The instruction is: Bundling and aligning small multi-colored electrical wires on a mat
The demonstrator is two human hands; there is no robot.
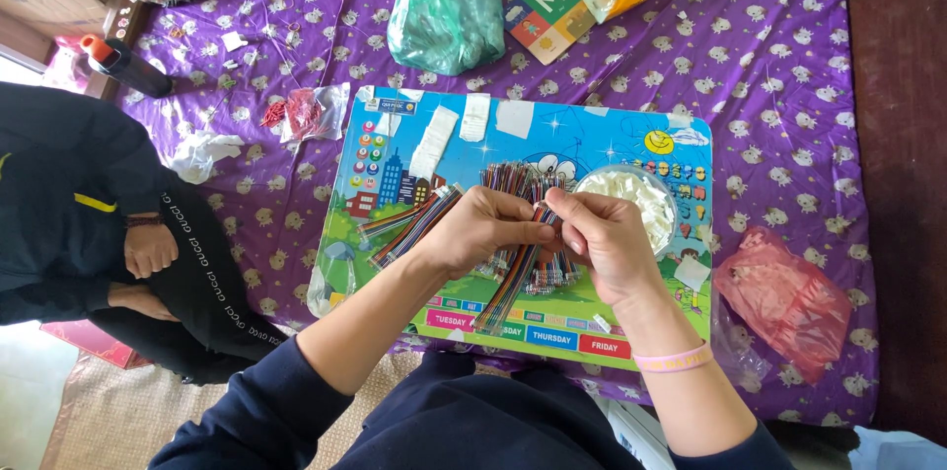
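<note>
Head view: two hands, left hand (483,228) and right hand (602,233), pinch one wire bundle (513,278)

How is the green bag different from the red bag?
The green bag lies at the top of the purple cloth, above the colourful board; the red bag lies at the right, beside the board. The green bag looks full and puffy with a knotted top, while the red bag looks flatter and crumpled. Both are thin plastic, and neither hand touches them.
</note>
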